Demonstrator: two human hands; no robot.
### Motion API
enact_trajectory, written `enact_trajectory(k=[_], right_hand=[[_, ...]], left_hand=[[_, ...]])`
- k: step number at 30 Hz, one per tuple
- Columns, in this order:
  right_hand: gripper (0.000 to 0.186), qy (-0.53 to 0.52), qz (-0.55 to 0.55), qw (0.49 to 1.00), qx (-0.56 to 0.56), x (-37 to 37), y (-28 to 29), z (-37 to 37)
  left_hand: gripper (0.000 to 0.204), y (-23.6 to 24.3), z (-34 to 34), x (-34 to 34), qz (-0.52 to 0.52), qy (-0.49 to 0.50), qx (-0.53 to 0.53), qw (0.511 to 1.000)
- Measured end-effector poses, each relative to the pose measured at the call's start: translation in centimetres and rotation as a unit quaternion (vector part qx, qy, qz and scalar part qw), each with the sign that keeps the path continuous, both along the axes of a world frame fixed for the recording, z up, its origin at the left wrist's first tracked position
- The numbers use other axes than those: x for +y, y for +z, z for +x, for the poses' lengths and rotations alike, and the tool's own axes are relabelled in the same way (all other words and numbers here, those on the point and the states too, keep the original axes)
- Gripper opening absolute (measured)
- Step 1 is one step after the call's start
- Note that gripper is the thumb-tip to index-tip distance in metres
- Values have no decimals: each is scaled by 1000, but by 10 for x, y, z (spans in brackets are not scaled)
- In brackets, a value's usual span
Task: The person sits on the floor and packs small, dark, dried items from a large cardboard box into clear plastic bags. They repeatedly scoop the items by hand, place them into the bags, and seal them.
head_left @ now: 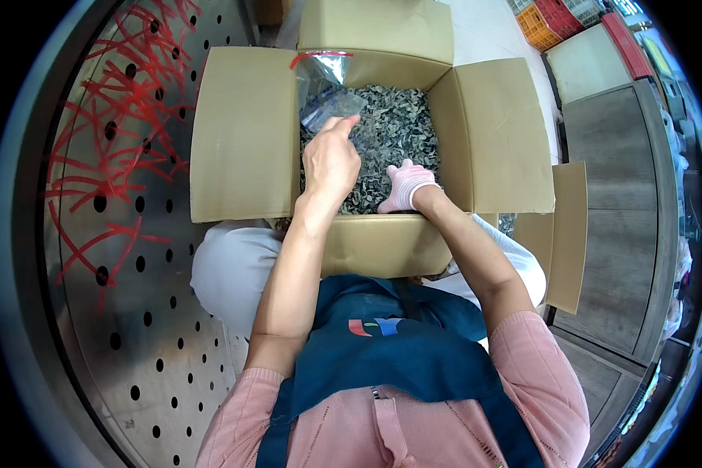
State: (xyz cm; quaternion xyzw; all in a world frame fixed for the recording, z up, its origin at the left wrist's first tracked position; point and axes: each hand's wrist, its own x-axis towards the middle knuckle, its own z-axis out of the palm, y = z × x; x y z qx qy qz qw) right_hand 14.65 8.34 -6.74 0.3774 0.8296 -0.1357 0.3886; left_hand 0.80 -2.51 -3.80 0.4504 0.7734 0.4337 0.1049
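An open cardboard box [386, 242] holds a heap of small, dark grey-green dried pieces [390, 121]. My bare left hand [331, 160] is closed on a clear plastic bag [320, 82] with a red top edge, at the box's upper left corner. Inside the box at the lower right, my right hand [405, 186], in a pink glove, rests on the dried pieces with its fingers slightly apart, their tips partly hidden.
A steel perforated panel [144, 312] with many red strips [105, 183] stands at left. Another open carton [561, 249] is at right, beside grey wooden cabinets [608, 242]. Red and orange crates [542, 23] sit at the upper right.
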Motion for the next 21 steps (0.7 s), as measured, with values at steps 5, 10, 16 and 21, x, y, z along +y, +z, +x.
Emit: enact_trajectory(k=[5, 10, 16, 21], right_hand=[[91, -43, 8, 998, 55, -7, -15, 5], [86, -11, 0, 999, 35, -3, -15, -2], [74, 13, -12, 998, 53, 1, -12, 1], [62, 34, 0, 995, 89, -4, -12, 5]], left_hand=[[43, 4, 1, -1, 17, 36, -36, 999], [46, 6, -6, -6, 46, 19, -29, 998], [44, -1, -10, -6, 36, 36, -40, 998], [45, -4, -10, -6, 20, 28, -69, 997]])
